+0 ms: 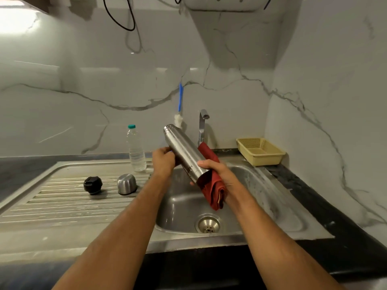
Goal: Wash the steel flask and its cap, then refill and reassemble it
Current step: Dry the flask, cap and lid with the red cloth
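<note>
Two loose parts sit at left of centre on the ribbed drainboard (52,197): a black stopper (93,184) and, just right of it, a steel cap (126,184), with a clear water bottle (136,150) standing behind. At centre, the left hand (163,162) curls its fingers round the steel flask (184,152), which tilts over the sink (251,197), mouth toward the upper left. Right of it, the right hand (217,173) wraps a red cloth (213,185) round the flask's base. Judged risk: a wet steel body could slip through the cloth and drop into the basin, denting it.
</note>
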